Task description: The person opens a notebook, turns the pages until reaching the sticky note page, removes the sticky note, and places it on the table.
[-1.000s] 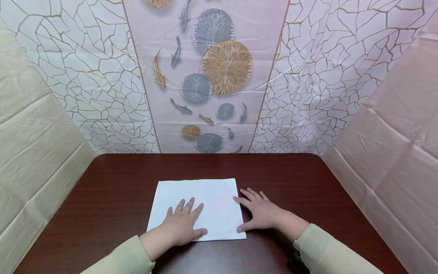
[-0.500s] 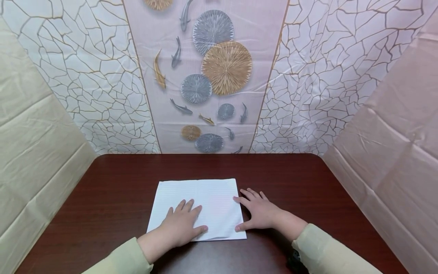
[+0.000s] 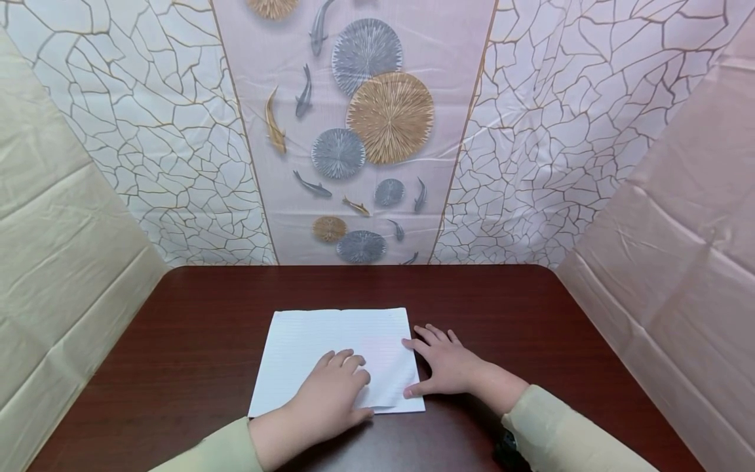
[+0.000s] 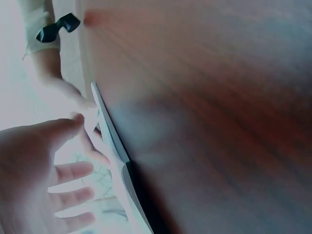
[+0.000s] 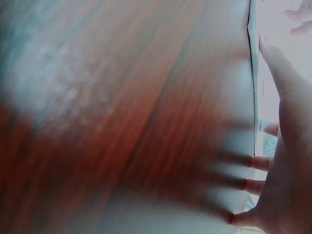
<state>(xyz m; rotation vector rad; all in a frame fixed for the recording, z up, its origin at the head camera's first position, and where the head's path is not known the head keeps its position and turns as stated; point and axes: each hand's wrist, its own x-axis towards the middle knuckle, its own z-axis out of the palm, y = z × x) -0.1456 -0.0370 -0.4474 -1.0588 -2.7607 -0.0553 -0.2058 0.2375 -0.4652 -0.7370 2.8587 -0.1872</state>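
Note:
An open notebook (image 3: 301, 341) with white lined pages lies flat on the table. Over the near part of its middle is my left hand (image 3: 330, 400), fingers slightly bent and holding nothing. In the left wrist view the fingers and thumb of that left hand (image 4: 24, 170) are spread above the pages. My right hand (image 3: 445, 364) rests at the notebook's right edge, thumb and index fingertip on the page border. Its other fingers lie on the table beside it, as the right wrist view shows. The right page's (image 3: 389, 387) near edge is slightly raised from the sheets below.
The dark reddish-brown table (image 3: 206, 308) extends around the notebook on all sides. A patterned cloth (image 3: 501, 216) hangs behind its far edge, with pale fabric walls (image 3: 666, 262) at the sides. A black device (image 3: 508, 449) sits under the right wrist.
My left hand has lifted from the left page and shifted right and nearer, its fingers bending. The right page's near edge has risen a little. My right thumb has slid slightly left.

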